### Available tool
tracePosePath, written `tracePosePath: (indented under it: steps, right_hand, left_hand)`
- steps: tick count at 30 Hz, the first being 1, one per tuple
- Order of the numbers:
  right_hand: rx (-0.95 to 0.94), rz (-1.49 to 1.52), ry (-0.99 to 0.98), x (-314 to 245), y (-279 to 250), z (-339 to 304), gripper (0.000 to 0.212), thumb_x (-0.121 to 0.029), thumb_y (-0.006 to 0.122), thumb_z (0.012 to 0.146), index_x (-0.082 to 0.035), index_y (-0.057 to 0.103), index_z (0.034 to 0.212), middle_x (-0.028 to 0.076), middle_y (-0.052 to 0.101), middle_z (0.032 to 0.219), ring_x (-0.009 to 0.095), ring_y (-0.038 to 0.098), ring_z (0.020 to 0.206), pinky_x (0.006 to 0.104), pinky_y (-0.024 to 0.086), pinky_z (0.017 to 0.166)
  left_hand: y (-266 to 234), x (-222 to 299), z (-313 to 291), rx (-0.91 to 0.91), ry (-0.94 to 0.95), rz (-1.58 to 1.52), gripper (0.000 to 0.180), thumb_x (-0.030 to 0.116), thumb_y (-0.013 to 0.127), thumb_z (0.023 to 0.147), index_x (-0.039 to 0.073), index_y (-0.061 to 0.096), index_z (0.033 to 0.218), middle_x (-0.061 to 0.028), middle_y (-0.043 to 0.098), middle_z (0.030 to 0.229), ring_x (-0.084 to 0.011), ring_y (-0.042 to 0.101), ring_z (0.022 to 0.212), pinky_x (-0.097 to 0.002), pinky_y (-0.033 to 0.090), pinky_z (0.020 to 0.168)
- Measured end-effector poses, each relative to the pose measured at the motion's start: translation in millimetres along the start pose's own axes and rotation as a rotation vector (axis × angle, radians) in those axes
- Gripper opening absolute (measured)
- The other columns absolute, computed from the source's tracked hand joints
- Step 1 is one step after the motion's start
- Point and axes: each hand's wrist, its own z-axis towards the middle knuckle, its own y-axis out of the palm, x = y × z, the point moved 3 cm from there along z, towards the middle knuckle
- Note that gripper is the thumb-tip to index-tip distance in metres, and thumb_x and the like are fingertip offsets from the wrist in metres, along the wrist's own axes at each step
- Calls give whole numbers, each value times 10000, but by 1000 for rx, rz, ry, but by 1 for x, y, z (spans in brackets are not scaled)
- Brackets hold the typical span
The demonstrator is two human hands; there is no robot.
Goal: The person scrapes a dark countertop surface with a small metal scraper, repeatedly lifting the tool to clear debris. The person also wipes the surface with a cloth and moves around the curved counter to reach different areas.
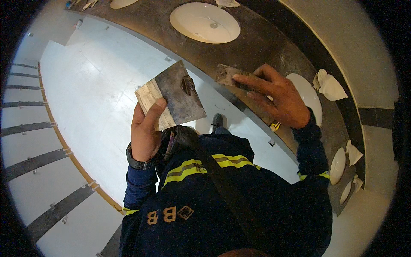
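Note:
My left hand [147,126] grips a wide putty knife by its pale wooden edge [150,96], thumb on top. The knife's grey, smeared metal blade [177,96] carries a dark lump of paste [187,85] near its far right edge. Over the counter, my right hand [278,94] pinches a smaller flat scraper [226,75], its index finger stretched along it. That scraper looks grey and stained; my fingers cover its right part. A gap separates the two tools.
A dark stone counter [269,47] curves along the right, with white basins [180,21] set into it and crumpled white sheets [332,88] beside them. A small yellow object [275,127] is by its front edge. Partitioned stalls [25,141] line the left side of the pale floor [85,85].

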Motion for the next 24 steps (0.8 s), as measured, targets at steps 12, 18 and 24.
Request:
tracePosePath:
  steps: [12, 18, 24]
  right_hand:
    - [-171, -287, -144, 55, -3, 27, 465, -126, 610, 757, -270, 510, 1188, 98, 464, 850, 224, 510, 691, 345, 450, 598]
    - [-119, -247, 338, 264, 88, -47, 355, -303, 483, 851, -251, 485, 1203, 152, 481, 921, 337, 548, 766, 432, 478, 668]
    - [-98, -158, 474, 304, 153, -77, 347, -317, 479, 853, -229, 494, 1189, 169, 480, 956, 343, 547, 825, 438, 474, 694]
  left_hand:
    - [8, -12, 27, 90, 37, 105, 366, 145, 533, 838, -47, 442, 1136, -121, 533, 1106, -255, 555, 967, -330, 470, 821]
    - [-48, -11, 27, 321, 252, 255, 395, 153, 540, 834, -20, 435, 1173, -149, 488, 1169, -227, 480, 1084, -343, 423, 896]
    - [-54, 2, 11, 762, 273, 1467, 455, 88, 693, 720, -39, 520, 1122, -167, 544, 1150, -229, 515, 1056, -321, 396, 911]
